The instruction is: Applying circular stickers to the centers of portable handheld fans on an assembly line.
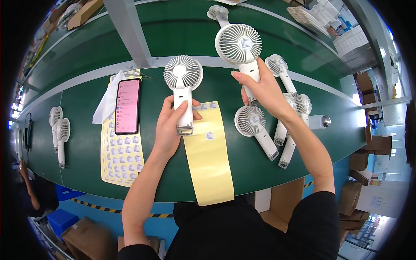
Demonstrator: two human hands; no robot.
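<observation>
My left hand grips the handle of a white handheld fan, held upright with no label visible on its round head. My right hand is wrapped round the handle of a second white handheld fan, raised farther out, with a small printed label at the centre of its grille. Beneath and beside my left hand lies a yellow sticker sheet bearing only a few labels near its far end. A labelled fan lies on the green table just below my right hand.
Several more fans lie at the right beside a clear bottle. To the left, a pink-screened phone rests on full label sheets. Two fans lie farther left. A metal post rises behind; another person's arm shows far left.
</observation>
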